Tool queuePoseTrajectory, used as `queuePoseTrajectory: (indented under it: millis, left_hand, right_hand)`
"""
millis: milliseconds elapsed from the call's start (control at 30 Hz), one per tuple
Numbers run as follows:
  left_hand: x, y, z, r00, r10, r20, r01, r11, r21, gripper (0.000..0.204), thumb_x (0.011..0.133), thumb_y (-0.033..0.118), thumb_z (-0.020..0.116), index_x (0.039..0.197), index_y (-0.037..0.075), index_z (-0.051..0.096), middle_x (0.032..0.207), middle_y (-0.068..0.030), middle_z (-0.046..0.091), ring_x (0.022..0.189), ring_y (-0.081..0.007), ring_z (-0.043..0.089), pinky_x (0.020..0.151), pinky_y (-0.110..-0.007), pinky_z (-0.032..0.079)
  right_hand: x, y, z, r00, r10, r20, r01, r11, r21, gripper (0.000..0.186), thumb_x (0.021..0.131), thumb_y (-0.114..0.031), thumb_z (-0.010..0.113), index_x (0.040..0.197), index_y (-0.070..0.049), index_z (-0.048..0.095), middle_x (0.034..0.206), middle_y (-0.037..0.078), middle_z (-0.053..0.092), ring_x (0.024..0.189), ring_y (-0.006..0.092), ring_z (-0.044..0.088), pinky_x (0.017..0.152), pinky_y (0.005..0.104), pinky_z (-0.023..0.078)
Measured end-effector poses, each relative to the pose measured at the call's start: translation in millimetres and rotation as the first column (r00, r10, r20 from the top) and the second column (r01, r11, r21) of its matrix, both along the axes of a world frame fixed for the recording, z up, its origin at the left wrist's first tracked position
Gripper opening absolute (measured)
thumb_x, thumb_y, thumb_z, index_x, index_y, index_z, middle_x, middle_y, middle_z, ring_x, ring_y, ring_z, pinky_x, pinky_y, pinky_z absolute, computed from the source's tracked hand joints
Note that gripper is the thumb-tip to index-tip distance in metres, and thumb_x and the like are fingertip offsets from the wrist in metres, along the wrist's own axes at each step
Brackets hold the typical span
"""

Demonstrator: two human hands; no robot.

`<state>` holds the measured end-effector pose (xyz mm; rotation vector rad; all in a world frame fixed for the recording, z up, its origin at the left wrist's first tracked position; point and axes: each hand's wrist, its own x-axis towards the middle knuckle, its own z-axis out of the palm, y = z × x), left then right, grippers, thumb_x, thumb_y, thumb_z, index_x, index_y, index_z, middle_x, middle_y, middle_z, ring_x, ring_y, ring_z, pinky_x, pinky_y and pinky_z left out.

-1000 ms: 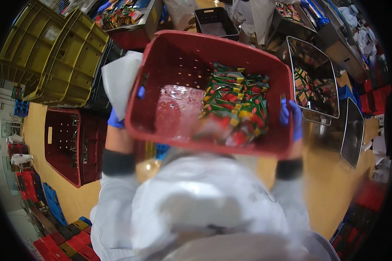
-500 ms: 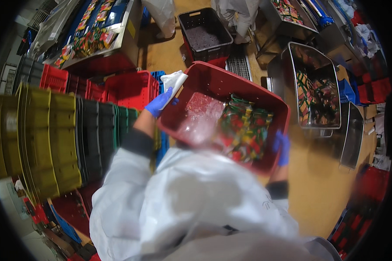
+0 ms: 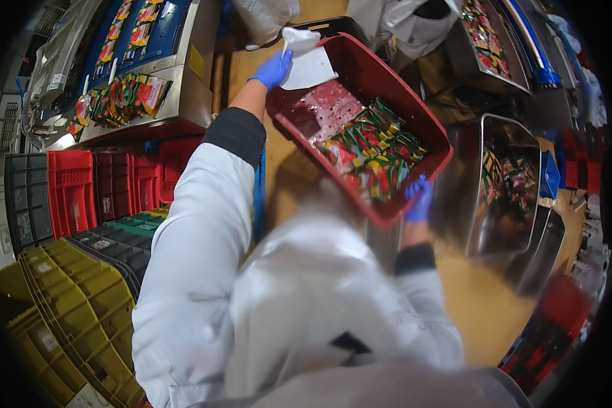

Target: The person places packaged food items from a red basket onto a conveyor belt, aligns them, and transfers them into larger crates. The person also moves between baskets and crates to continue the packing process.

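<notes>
A dark red tub [image 3: 430, 129] hangs tilted in front of me, several small green, red and yellow packets [image 3: 377, 153] heaped toward its near right end. My left hand [image 3: 273, 69], in a purple glove, is closed on white sheets of paper [image 3: 309, 70] at the tub's far left end. The sheets overlap the rim; whether these fingers also grip the tub is hidden. My right hand [image 3: 420, 197], gloved the same, is closed around the near right rim. Reddish wet residue [image 3: 330, 105] covers part of the tub's bottom.
Stacked yellow crates [image 3: 81, 285] and red crates [image 3: 71, 187] stand at left. A conveyor machine [image 3: 183, 81] carrying packets is far left. At right stands a metal bin [image 3: 479, 204] with packets inside. A dark crate [image 3: 333, 27] and people in white clothing [image 3: 421, 30] are ahead.
The tub and both hands have moved farther ahead, with the tub turned and its far left end raised. The papers, bunched before, now spread over the tub. My view has shifted too.
</notes>
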<state>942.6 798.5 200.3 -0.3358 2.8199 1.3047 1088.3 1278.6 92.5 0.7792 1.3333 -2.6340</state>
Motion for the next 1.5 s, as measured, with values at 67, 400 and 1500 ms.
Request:
queuePoseTrajectory:
  millis: [67, 400, 1500]
  left_hand:
    - [-19.1, -5.5, -1.2, 0.981, 0.190, -0.029, -0.185, 0.976, 0.115, 0.061, 0.096, 0.053, 0.033, 0.126, 0.003, 0.053, 0.118, -0.0285, 0.057, 0.115, -0.0435, 0.052, 0.098, -0.044, 0.040]
    - [171.7, 5.9, -96.7, 0.883, 0.234, 0.406, -0.429, 0.754, 0.497, 0.053, 0.102, 0.039, 0.035, 0.129, -0.005, 0.048, 0.121, -0.0160, 0.059, 0.112, -0.0219, 0.053, 0.101, -0.035, 0.037]
    - [511.4, 72.8, -49.3, 0.940, 0.209, 0.269, -0.245, 0.964, 0.106, 0.045, 0.100, 0.037, 0.041, 0.128, 0.003, 0.051, 0.110, -0.0198, 0.064, 0.102, -0.0313, 0.061, 0.090, -0.039, 0.045]
  right_hand:
    - [-40.8, -47.3, -8.8, 0.996, -0.074, 0.046, 0.072, 0.997, 0.026, 0.006, 0.084, -0.012, 0.048, 0.079, -0.011, 0.046, 0.055, -0.001, 0.036, 0.042, 0.0112, 0.034, 0.037, 0.0268, 0.030]
    - [-150.8, -154.3, -75.1, 0.940, -0.154, 0.304, 0.162, 0.987, 0.002, 0.016, 0.082, -0.011, 0.042, 0.067, -0.014, 0.039, 0.053, 0.001, 0.035, 0.039, 0.0142, 0.034, 0.038, 0.0297, 0.031]
    - [7.5, -153.1, -128.4, 0.984, 0.073, 0.164, -0.058, 0.994, -0.098, 0.008, 0.083, -0.006, 0.046, 0.076, -0.007, 0.049, 0.064, 0.006, 0.050, 0.056, 0.0218, 0.054, 0.060, 0.0351, 0.051]
